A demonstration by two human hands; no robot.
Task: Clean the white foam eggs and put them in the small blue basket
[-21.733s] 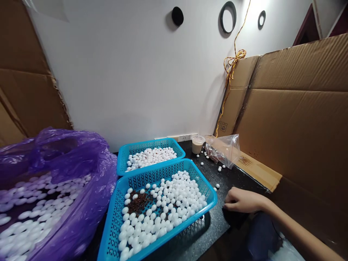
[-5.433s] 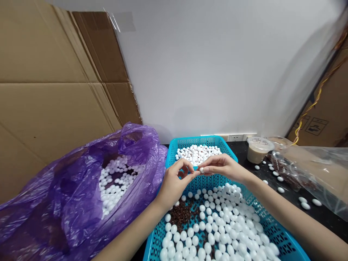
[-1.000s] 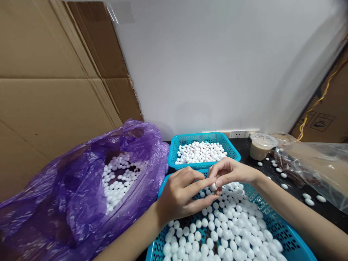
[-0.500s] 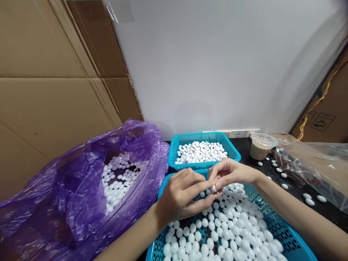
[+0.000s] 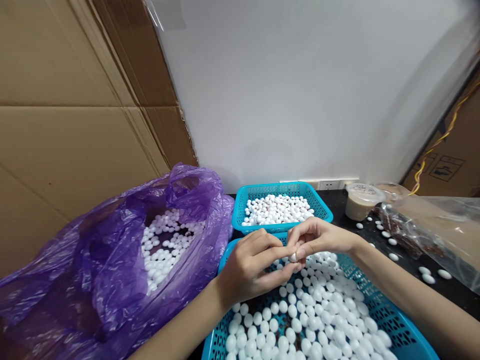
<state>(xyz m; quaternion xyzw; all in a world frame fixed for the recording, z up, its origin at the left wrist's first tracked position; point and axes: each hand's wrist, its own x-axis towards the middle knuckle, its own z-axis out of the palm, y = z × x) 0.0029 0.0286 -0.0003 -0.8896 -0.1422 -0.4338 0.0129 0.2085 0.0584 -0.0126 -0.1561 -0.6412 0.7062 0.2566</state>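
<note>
Fingers of left hand [image 5: 250, 264] and right hand [image 5: 318, 236] pinched around one white bead [image 5: 293, 257]

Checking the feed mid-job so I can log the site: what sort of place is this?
Probably a makeshift workroom for small handwork: flattened brown corrugated cardboard sheets line a white wall, a teal plastic mesh basket holds white oval foam-like beads, and a translucent purple plastic bag holds more.

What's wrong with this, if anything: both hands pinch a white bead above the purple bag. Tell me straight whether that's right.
Not right: the head view shows the left hand and right hand pinching the white bead above the nearer blue basket, not the purple bag.
</note>
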